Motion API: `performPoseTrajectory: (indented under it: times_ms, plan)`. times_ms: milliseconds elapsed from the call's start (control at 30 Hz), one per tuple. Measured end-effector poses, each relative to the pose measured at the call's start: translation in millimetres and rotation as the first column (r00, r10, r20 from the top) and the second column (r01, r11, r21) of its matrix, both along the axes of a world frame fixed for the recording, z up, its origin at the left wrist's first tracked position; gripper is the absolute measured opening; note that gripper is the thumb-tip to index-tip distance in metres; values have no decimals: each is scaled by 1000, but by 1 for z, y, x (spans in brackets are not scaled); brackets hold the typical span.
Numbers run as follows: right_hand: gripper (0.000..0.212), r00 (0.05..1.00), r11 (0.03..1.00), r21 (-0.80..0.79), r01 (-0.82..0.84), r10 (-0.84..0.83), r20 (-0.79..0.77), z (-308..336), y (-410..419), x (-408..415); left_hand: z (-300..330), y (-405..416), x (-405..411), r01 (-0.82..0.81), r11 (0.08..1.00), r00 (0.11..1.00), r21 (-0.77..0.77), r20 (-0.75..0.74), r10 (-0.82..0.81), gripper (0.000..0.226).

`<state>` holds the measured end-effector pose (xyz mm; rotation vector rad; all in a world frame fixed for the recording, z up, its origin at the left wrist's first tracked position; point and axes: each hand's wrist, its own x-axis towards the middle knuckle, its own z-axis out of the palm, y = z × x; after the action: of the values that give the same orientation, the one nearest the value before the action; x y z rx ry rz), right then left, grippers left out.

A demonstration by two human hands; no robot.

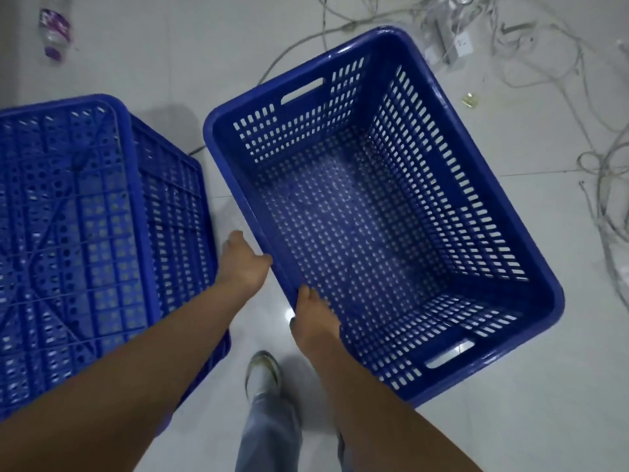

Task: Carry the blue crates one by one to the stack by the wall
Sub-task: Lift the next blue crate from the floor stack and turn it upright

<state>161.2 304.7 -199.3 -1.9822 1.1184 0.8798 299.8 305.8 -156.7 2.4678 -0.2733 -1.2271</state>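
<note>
An upright, empty blue crate (524,212) with slotted walls and two handle cut-outs fills the middle and right of the view, turned at an angle. Both hands hold its near long rim. My left hand (243,262) grips the rim from outside, further along. My right hand (315,316) grips the same rim closer to me, fingers curled over the edge. A second blue crate (85,233) stands upside down at the left, its ribbed bottom facing up, apart from the held crate.
The floor is pale glossy tile. Tangled white cables (558,80) and a power strip (457,42) lie at the upper right. A plastic bottle (54,28) lies at the upper left. My shoe (262,373) and trouser leg are below the hands.
</note>
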Motion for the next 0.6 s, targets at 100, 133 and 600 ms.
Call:
performPoseTrajectory:
  times_ms: [100,133,600]
  plan:
    - [77,995,997,64,-51,56,-77,1,8,-21,0,-6,23,634,755,681,167,343,-648,73]
    - [79,991,993,70,-93,99,-93,1,7,-28,-2,-9,31,766,577,501,284,297,-813,73]
    - [80,970,970,84,-226,232,-76,-6,-16,-64,-13,-10,16,800,168,123,576,117,-986,59]
